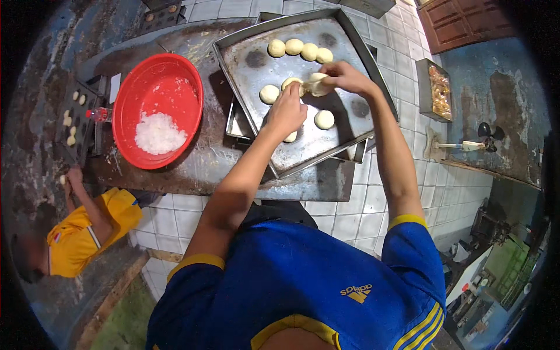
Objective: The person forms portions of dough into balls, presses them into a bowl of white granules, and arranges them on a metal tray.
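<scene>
Over a large dark-rimmed metal tray (349, 53), my two hands work close together on soft, pale dough. My right hand (351, 80) pinches a stretched dough piece (318, 86) between its fingertips. Beside it, my left hand (286, 112) has its fingers closed on the dough's left portion (291, 83); whether both portions are one piece I cannot tell. A curved row of several round dough balls (294, 46) lies toward the tray's far side. Another dough ball (269, 94) sits left of my hands, and one more dough ball (324, 119) rests nearer me. My left wrist partly covers a further ball (290, 137).
A red basin (129, 87) with white crumbly shreds (157, 134) stands left of the tray, by a red-capped bottle (100, 114). At far left, a person in a yellow shirt (96, 230) reaches toward another tray of dough pieces (67, 121). A box of wrapped items (438, 90) is at right.
</scene>
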Tool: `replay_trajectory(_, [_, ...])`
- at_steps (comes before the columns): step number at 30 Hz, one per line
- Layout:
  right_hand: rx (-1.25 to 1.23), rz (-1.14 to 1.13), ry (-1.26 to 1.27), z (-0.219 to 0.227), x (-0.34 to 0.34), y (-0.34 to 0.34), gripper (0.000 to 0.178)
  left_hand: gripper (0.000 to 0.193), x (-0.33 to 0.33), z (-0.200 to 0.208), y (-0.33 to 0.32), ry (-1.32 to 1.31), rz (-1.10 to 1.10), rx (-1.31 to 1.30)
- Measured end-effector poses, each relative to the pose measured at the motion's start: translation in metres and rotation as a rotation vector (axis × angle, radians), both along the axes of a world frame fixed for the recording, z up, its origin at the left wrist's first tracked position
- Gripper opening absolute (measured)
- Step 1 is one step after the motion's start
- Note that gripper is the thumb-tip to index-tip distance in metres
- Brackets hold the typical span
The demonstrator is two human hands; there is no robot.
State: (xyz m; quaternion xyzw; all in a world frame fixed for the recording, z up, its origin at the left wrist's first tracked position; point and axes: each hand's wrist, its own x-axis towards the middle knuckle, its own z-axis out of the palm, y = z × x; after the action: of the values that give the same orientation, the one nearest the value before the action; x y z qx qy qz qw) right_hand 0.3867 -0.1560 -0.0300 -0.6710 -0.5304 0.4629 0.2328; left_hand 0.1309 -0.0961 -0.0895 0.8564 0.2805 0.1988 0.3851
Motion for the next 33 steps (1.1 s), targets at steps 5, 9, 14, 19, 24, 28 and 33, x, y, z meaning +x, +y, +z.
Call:
replay_trajectory(5, [0.227,-0.451,0.307,0.086,-0.054,-0.08,0.034,0.052,0.008,0.058,0.003,-0.083,0.051,-0.39])
replay_trajectory(9, [0.407,-0.546,0.179,0.094,-0.135,-0.066,0.028,0.061,0.005,0.108,-0.011,-0.439,0.084,-0.596])
replay_trajectory(14, [0.607,-0.641,0.336,0.112,-0.218,-0.019,0.024,0.068,-0.042,0.152,0.016,-0.651,0.305,-0.625])
replay_trajectory(19, [0.768,-0.897,0.341,0.112,-0.295,0.058,0.021,0.056,-0.118,0.156,0.068,-0.759,0.154,-1.03])
replay_trajectory(24, [0.639,-0.603,0.546,0.128,-0.337,0.11,0.024,0.023,-0.211,0.165,0.128,-0.853,0.017,-1.023])
replay_trajectory(28, [0.435,-0.49,0.506,0.139,-0.391,0.155,0.026,0.024,-0.271,0.155,0.158,-0.957,0.28,-0.978])
replay_trajectory(33, [0.159,0.11,0.632,0.18,-0.455,0.205,0.036,0.027,-0.367,0.095,0.215,-0.67,0.106,-0.676])
